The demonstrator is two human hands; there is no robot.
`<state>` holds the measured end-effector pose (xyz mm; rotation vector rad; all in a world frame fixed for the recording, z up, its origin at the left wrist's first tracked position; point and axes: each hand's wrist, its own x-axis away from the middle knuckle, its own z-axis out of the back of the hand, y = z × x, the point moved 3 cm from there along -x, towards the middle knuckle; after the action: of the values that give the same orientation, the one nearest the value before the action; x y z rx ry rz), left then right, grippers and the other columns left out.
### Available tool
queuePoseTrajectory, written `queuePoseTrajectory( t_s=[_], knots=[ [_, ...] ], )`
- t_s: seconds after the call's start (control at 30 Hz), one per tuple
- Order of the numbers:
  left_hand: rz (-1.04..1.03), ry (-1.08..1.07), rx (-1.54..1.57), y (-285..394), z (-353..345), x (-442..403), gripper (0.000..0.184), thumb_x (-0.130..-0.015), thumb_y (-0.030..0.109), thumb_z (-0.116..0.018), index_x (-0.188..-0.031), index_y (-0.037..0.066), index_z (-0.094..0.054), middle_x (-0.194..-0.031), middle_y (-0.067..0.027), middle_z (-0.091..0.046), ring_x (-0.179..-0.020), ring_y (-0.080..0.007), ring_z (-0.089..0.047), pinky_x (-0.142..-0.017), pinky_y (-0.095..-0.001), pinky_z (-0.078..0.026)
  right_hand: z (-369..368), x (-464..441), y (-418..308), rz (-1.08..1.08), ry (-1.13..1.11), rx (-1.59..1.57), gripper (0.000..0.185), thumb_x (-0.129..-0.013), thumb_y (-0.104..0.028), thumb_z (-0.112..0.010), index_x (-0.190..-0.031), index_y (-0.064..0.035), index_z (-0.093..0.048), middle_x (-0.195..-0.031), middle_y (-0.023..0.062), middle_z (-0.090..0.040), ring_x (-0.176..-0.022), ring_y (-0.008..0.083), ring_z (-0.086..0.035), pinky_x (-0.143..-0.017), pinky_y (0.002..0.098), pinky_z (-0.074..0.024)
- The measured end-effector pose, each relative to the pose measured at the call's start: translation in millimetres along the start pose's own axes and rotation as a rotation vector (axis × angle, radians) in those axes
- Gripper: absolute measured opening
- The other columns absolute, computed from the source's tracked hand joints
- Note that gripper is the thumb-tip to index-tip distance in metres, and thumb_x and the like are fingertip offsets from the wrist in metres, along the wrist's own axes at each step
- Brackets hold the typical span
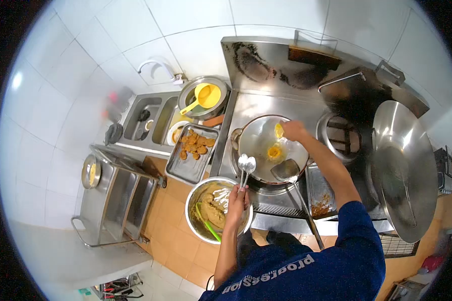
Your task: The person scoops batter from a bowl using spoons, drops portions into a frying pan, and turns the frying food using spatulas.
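My left hand [237, 200] is closed round the handles of two metal spoons [246, 163], whose bowls point up near the wok's left rim. Beneath it is a steel bowl [190, 213] of thick tan batter [212, 213] with a green-handled utensil [207, 222] in it. My right hand [293, 131] is over the wok [256, 135] on the stove, its fingers closed at a yellow piece [278, 131]. Another orange-yellow piece [274, 152] lies in the wok. A long-handled ladle [285, 170] rests in the wok, its handle over the front edge.
A metal tray [187, 170] holds several browned pieces [197, 144]. Behind it are sinks [143, 119] and a pot [217, 108] with a yellow dipper [207, 96]. A large empty wok [404, 170] stands at right, beside a burner [340, 137]. A steel trolley [116, 200] is at left.
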<state>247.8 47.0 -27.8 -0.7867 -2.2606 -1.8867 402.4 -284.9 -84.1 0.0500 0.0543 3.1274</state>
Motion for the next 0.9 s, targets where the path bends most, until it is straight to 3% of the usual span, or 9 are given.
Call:
queuePoseTrajectory(
  t_s=[0.07, 0.17, 0.27, 0.37, 0.5, 0.57, 0.77, 0.83, 0.9],
  knots=[
    [0.023, 0.009, 0.021, 0, 14, 5, 0.017, -0.099, 0.02, -0.041, -0.102, 0.006, -0.051, -0.061, 0.0042, -0.038, -0.051, -0.0053, -0.032, -0.047, -0.0216, -0.025, 1, -16, -20, 0.077, 0.14, -0.032, 0.036, -0.08, -0.019, -0.061, -0.112, -0.0076, -0.05, -0.089, 0.0138, -0.068, -0.08, 0.0318, -0.068, -0.065, 0.0455, -0.0516],
    [0.044, 0.038, 0.06, 0, 30, 7, 0.018, -0.1, 0.02, -0.042, -0.104, 0.005, -0.051, -0.058, 0.0051, -0.036, -0.049, -0.0045, -0.031, -0.045, -0.0215, -0.023, -7, -35, -51, 0.063, -0.071, 0.034, 0.041, -0.081, -0.023, -0.061, -0.117, -0.0072, -0.047, -0.091, 0.0129, -0.068, -0.083, 0.0322, -0.067, -0.066, 0.0461, -0.0517],
    [0.044, 0.036, 0.057, 5, 47, 8, 0.017, -0.1, 0.021, -0.041, -0.104, 0.007, -0.051, -0.059, 0.0056, -0.035, -0.05, -0.0047, -0.03, -0.045, -0.0216, -0.023, -7, -36, -70, 0.032, 0.058, -0.092, 0.053, -0.08, -0.028, -0.062, -0.123, -0.0053, -0.042, -0.093, 0.0178, -0.066, -0.085, 0.0352, -0.065, -0.07, 0.0469, -0.0502],
    [0.079, -0.018, 0.133, 3, 64, 5, 0.017, -0.1, 0.02, -0.04, -0.104, 0.007, -0.05, -0.059, 0.0057, -0.035, -0.05, -0.0047, -0.03, -0.045, -0.0214, -0.023, -3, -29, -86, 0.067, -0.221, 0.004, 0.051, -0.081, -0.031, -0.063, -0.12, -0.0063, -0.043, -0.091, 0.018, -0.066, -0.085, 0.0355, -0.065, -0.071, 0.0481, -0.0495],
    [0.129, -0.068, 0.115, 17, 72, 5, 0.017, -0.099, 0.021, -0.04, -0.104, 0.008, -0.05, -0.062, 0.0059, -0.035, -0.052, -0.0042, -0.03, -0.046, -0.0212, -0.023, 15, 2, -95, -0.006, -0.151, -0.126, 0.049, -0.08, -0.035, -0.064, -0.117, -0.0076, -0.044, -0.092, 0.0171, -0.066, -0.087, 0.0352, -0.065, -0.073, 0.0483, -0.0491],
    [0.086, -0.158, 0.083, 12, 78, 0, 0.016, -0.099, 0.021, -0.042, -0.104, 0.008, -0.05, -0.063, 0.0061, -0.036, -0.053, -0.004, -0.031, -0.046, -0.0213, -0.024, 26, 36, -103, 0.03, -0.384, 0.022, 0.049, -0.079, -0.037, -0.064, -0.115, -0.009, -0.045, -0.093, 0.0166, -0.066, -0.088, 0.0355, -0.064, -0.073, 0.0484, -0.0485],
    [0.074, -0.216, 0.14, 24, 71, -3, 0.014, -0.096, 0.022, -0.048, -0.092, 0.009, -0.054, -0.071, 0.0053, -0.04, -0.065, -0.007, -0.036, -0.061, -0.0227, -0.03, 27, 89, -69, -0.096, -0.347, 0.034, 0.048, -0.081, -0.042, -0.061, -0.115, -0.0098, -0.048, -0.097, 0.0173, -0.066, -0.089, 0.0358, -0.065, -0.073, 0.0471, -0.0503],
    [0.062, -0.269, 0.084, 31, 72, -4, 0.014, -0.096, 0.022, -0.048, -0.092, 0.009, -0.054, -0.071, 0.0052, -0.04, -0.065, -0.0073, -0.036, -0.061, -0.0227, -0.03, 34, 93, -65, -0.233, -0.28, -0.091, 0.044, -0.08, -0.033, -0.063, -0.112, -0.0088, -0.045, -0.092, 0.017, -0.066, -0.087, 0.0366, -0.064, -0.074, 0.0497, -0.0472],
    [0.063, -0.311, 0.017, 30, 73, 0, 0.014, -0.095, 0.022, -0.049, -0.091, 0.009, -0.054, -0.071, 0.0051, -0.041, -0.066, -0.0076, -0.036, -0.061, -0.0227, -0.029, 34, 93, -71, -0.152, -0.314, -0.103, 0.045, -0.08, -0.034, -0.063, -0.112, -0.0087, -0.044, -0.092, 0.0173, -0.066, -0.087, 0.0372, -0.064, -0.074, 0.0499, -0.047]
  ],
)
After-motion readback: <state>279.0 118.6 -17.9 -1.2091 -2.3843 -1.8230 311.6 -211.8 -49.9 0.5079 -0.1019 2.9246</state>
